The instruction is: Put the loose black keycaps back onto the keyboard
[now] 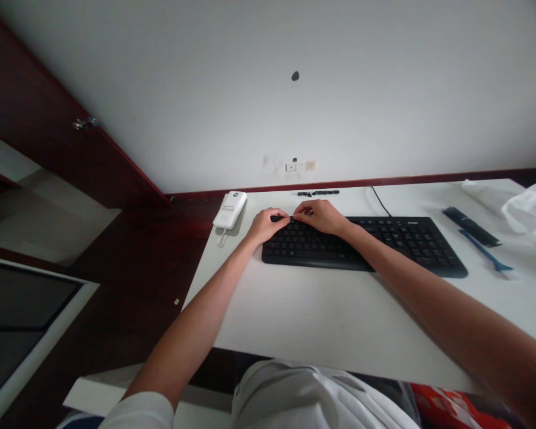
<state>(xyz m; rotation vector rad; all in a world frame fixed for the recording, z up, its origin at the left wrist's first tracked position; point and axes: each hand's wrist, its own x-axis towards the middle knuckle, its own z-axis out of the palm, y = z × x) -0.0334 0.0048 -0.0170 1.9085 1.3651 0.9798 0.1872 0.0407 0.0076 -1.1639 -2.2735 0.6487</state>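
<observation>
A black keyboard (397, 245) lies on the white desk (321, 310). Both hands rest on its far left corner. My left hand (265, 224) has its fingers curled over the top-left keys, touching a small black piece there. My right hand (321, 215) pinches at the same spot, fingertips meeting the left hand's. What exactly sits between the fingers is too small to tell. A row of several small black keycaps (318, 193) lies on the desk just behind the hands, near the wall.
A white handheld device (230, 210) lies at the desk's far left corner. Right of the keyboard are a black bar-shaped object (471, 226), a blue tool (485, 251) and a white plastic bag (529, 210). Dark wooden cabinet (40, 119) stands to the left.
</observation>
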